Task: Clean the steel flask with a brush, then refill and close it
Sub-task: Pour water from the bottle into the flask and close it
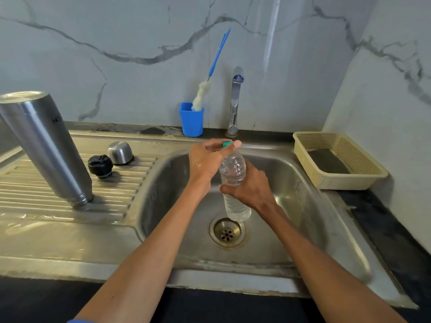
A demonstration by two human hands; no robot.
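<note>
Marble-veined wall backs a steel sink point(291, 173). Over its basin the left hand point(206, 159) pinches the green cap point(227, 143) of a clear ribbed plastic water bottle point(233, 170), while the right hand point(250, 190) grips its middle, holding it nearly upright. Well left of both hands, the smooth steel flask point(46, 148) stands inverted and leaning on the ridged drainboard point(130, 169), nearer the left hand, so pouring likely means righting it first.

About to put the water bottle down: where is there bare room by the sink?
Bare: the drainboard's front strip, nearer than the inverted steel flask; also the beige basket's floor. Crowded: the ribs behind, with the black stopper and steel cup lid.
</note>
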